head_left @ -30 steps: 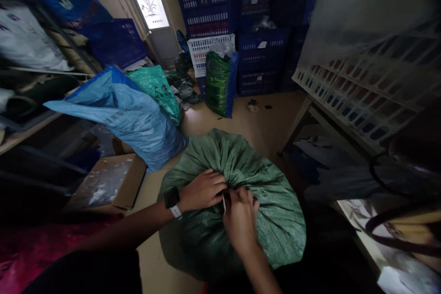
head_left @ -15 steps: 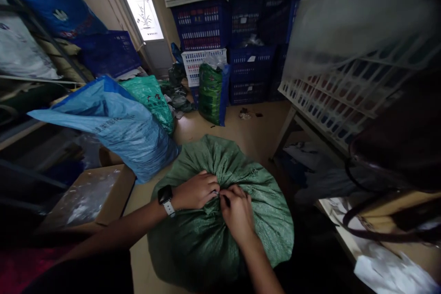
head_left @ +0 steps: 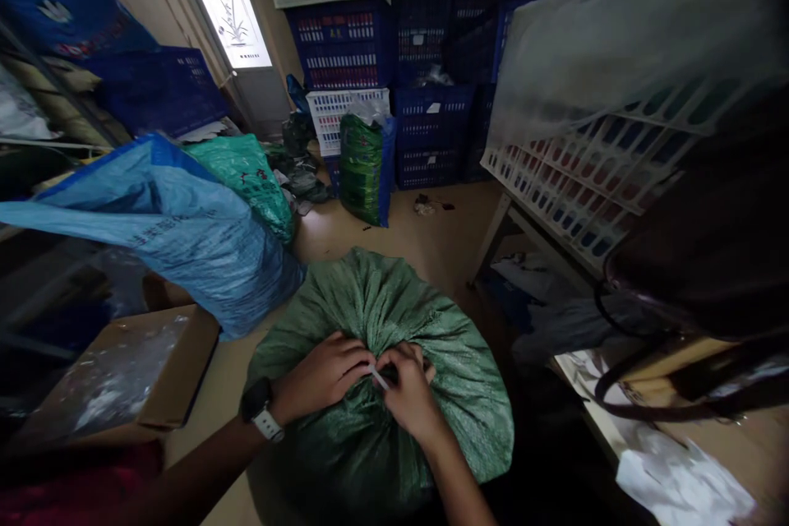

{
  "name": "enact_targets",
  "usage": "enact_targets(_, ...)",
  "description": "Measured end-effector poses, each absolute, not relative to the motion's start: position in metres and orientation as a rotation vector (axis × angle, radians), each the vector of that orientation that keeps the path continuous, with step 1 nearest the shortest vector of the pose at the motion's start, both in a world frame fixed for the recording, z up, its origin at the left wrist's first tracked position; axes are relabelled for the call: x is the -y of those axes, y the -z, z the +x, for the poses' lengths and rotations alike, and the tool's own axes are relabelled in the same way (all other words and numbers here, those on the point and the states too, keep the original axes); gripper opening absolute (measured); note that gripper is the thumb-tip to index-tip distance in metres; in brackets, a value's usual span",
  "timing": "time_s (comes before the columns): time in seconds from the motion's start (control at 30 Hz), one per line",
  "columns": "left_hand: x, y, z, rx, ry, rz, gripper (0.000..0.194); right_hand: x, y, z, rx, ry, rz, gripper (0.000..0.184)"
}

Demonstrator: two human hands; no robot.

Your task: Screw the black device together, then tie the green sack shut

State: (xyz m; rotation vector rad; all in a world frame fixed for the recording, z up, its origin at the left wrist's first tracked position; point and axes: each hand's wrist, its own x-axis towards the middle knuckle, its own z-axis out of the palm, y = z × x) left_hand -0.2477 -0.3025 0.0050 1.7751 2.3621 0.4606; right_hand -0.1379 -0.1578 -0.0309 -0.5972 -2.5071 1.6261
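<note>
A large, full green woven sack (head_left: 465, 378) stands right before me, its top gathered into folds at the middle. At that gathered neck, my left hand (head_left: 326, 374) is closed, its fingertips pinching one end of a thin white strip (head_left: 379, 378). My right hand (head_left: 410, 390) is closed too, with thumb and fingers bent around the same strip. Both hands rest close together against the cloth, nearly touching. A watch with a pale strap (head_left: 264, 417) is on my left wrist. The part of the strip beneath my fingers is hidden.
To the left are an open blue woven bag (head_left: 203, 238) and a cardboard box (head_left: 178, 378) with clear plastic in it. A green bag (head_left: 363, 168) stands before stacked blue crates (head_left: 431, 127). At right, a white crate (head_left: 573, 173) sits on a stand.
My view has shifted slightly, so most things sit further left. My fingers have moved at the sack's neck, and more of the white strip shows between them.
</note>
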Motion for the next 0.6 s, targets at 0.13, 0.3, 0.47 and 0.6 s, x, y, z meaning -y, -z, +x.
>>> enact_targets(0.13,0.308,0.0,-0.237,-2.261,-0.756,1.283,0.024,0.155,0.028,-0.136,2.611,-1.626,-0.521,0.019)
enact_targets(0.3,0.303,0.009,-0.232,-2.165,-0.888,0.764,0.036,0.151,0.025,-0.139,2.706,-1.447,-0.545,0.013)
enact_targets(0.47,0.302,0.004,-0.235,-2.301,-0.723,1.13,0.02,0.154,0.018,-0.137,2.842,-1.181,-0.43,0.017)
enact_targets(0.6,0.301,0.001,-0.236,-2.489,-0.428,1.409,0.013,0.157,0.017,-0.134,2.881,-1.099,-0.377,0.021)
